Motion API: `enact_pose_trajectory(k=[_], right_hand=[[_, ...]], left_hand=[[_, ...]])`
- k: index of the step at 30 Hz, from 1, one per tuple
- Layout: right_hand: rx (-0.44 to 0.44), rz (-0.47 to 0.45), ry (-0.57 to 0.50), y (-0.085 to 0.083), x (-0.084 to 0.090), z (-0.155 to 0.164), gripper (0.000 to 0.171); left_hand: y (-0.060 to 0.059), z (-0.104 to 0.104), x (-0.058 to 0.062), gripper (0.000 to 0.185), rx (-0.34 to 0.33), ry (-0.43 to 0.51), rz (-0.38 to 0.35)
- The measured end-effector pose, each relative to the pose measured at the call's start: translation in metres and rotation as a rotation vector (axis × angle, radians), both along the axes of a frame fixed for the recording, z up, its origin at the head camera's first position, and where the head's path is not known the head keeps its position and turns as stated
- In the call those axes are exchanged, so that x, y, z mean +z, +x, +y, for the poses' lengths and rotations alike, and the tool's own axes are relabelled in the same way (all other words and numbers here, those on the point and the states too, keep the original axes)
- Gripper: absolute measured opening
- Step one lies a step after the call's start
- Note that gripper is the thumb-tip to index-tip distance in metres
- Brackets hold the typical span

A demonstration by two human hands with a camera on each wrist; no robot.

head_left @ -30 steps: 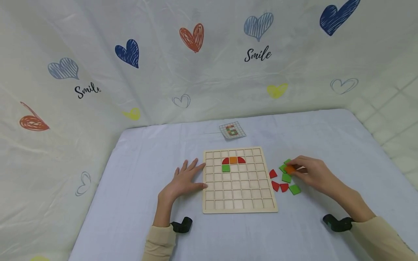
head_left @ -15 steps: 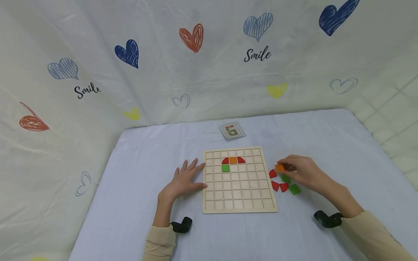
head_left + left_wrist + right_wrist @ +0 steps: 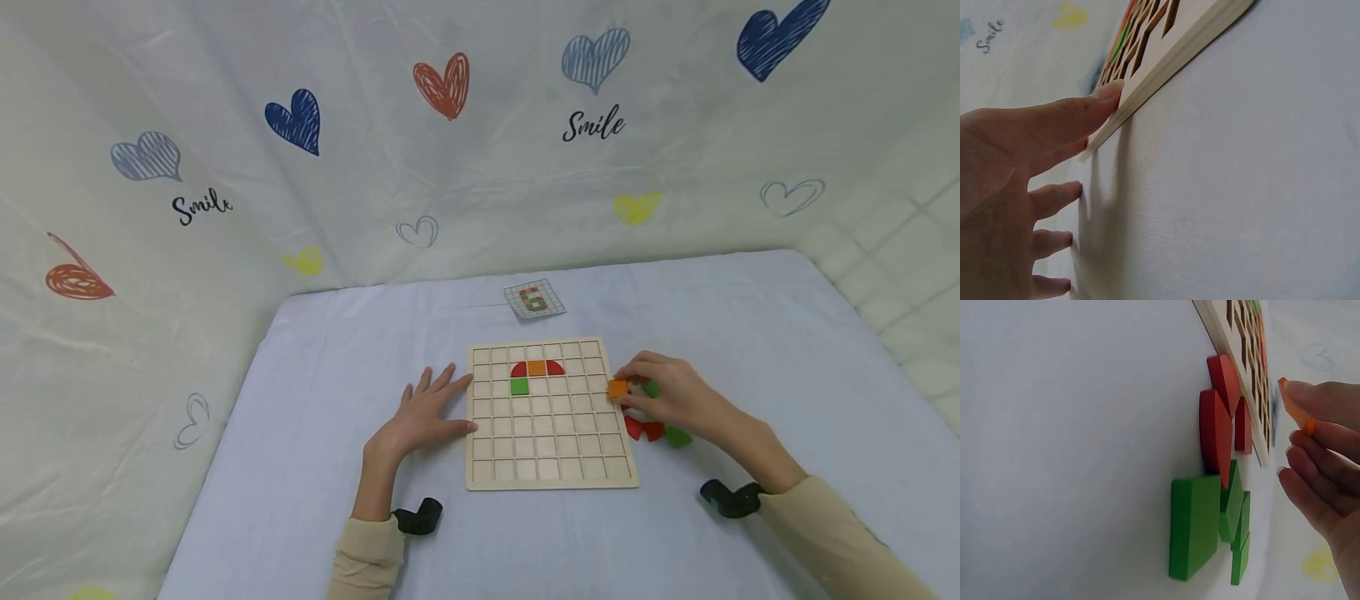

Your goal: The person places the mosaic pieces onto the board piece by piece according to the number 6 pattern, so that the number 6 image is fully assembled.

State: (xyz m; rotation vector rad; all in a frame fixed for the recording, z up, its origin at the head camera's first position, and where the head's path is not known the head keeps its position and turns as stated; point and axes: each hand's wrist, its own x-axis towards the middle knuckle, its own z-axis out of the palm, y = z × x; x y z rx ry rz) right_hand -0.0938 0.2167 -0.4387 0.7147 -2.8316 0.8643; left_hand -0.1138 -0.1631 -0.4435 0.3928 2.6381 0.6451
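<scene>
Orange tile (image 3: 618, 388) pinched by R hand (image 3: 667, 396) | L hand (image 3: 420, 417) flat, steadying board (image 3: 551, 479) | risk: tile snags grid rib, misseats

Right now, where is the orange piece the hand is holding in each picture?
Head: the orange piece is right of centre, pinched by the right hand at the board's right edge.
Left wrist: not in it; only the left hand against the board's edge.
Right wrist: top right, between the fingertips, above the red and green pieces.
Shared landmark: the wooden board, seen in all three views.
</scene>
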Motion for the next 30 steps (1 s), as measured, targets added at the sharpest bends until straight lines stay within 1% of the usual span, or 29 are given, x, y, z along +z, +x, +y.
enact_pose_trajectory(k=[5, 11, 15, 18, 22, 27, 30], right_hand=[[0.014, -0.054, 0.005, -0.002, 0.001, -0.008, 0.027], [0.024, -0.073, 0.027, -0.005, -0.001, -0.018, 0.028], [0.026, -0.109, 0.051, -0.006, 0.002, -0.027, 0.029], [0.024, -0.118, 0.071, -0.008, 0.003, -0.034, 0.029], [0.048, -0.105, 0.066, -0.012, 0.002, -0.043, 0.029], [0.084, -0.129, 0.043, -0.014, 0.004, -0.053, 0.026], [0.091, -0.140, 0.040, -0.015, 0.005, -0.059, 0.025]], left_hand=[[0.000, 0.000, 0.000, 0.077, -0.006, -0.004, 0.004], [0.000, 0.000, 0.002, 0.077, -0.006, 0.000, 0.000], [0.001, -0.001, 0.001, 0.078, -0.002, 0.001, -0.008], [0.001, -0.001, 0.001, 0.077, -0.002, 0.004, -0.009], [0.001, -0.001, 0.001, 0.077, -0.004, 0.004, -0.005], [0.000, -0.001, 0.001, 0.077, -0.004, -0.002, -0.006], [0.000, -0.001, 0.000, 0.078, -0.004, -0.002, -0.006]])
